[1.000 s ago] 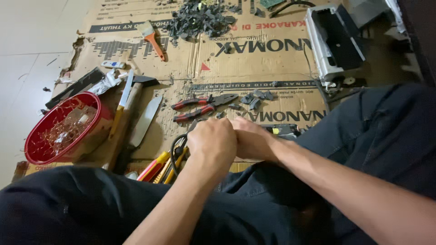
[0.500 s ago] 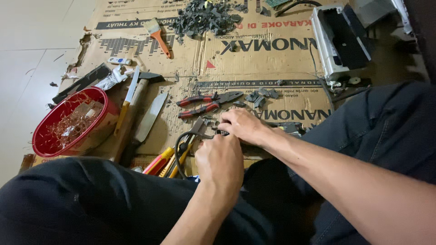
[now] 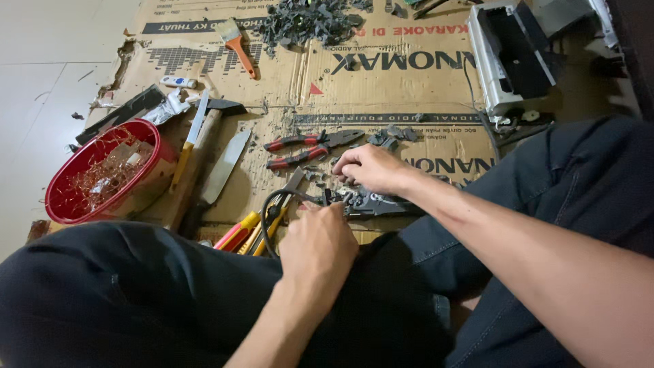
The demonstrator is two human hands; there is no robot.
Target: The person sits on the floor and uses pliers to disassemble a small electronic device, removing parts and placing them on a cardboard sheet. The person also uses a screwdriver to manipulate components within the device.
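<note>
Roughly mid-job, by the look of it: a red basket (image 3: 102, 178) at the left already holds a tangle of copper wire, and a big heap of grey scrap (image 3: 303, 22) sits at the far end of the cardboard (image 3: 381, 88), so a fair amount seems stripped and sorted. Small grey bits (image 3: 354, 197) lie loose between the hands, so picking through is not finished.

Left hand (image 3: 319, 240) is curled almost closed over the near edge of the cardboard, right by a looped black cable (image 3: 267, 208); it may pinch the cable end or a small piece, but the fingers hide it, can't tell. Right hand (image 3: 368, 167) lies palm down on the bits, fingertips bent onto them, a pinch on one piece is likely but not clear.

The bits are directly under the right fingertips and just beyond the left knuckles. Red-handled pliers (image 3: 310, 148) lie just past the right hand, untouched. Hammer (image 3: 197, 160) and knife (image 3: 225, 167) lie near the basket, well apart from both hands. Paintbrush (image 3: 235, 42) sits far up the cardboard. White gutted casing (image 3: 511, 58) lies at far right.
</note>
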